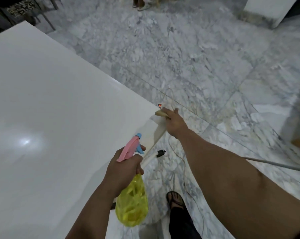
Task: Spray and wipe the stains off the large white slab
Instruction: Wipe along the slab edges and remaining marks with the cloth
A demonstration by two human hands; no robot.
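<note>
- Big white slab (50,109) filling the left half of the view, glossy, catching a light glare low on the left, near corner pointing toward the right hand.
- Left hand (123,171) gripping the neck of a spray bottle (132,202), fingers wrapped tight round it, one finger reaching past the blue trigger.
- Bottle looking translucent yellow with a pink sprayer head and a blue nozzle tip, hanging just above the slab's near edge, nozzle aiming up along that edge.
- Right hand (173,121) reaching out to the slab's corner, pressing a tan cloth (160,113) onto it, fingers curled over the cloth.
- Grey-veined marble floor (206,66) spreading out on the right, thin cable (182,163) trailing across it.
- Small red light (160,105) glowing on the floor just beyond the cloth.
- Sandalled foot (176,200) and dark trouser leg showing at the bottom, standing beside the slab.
- Someone else's feet (139,4) showing at the top edge, well apart.
</note>
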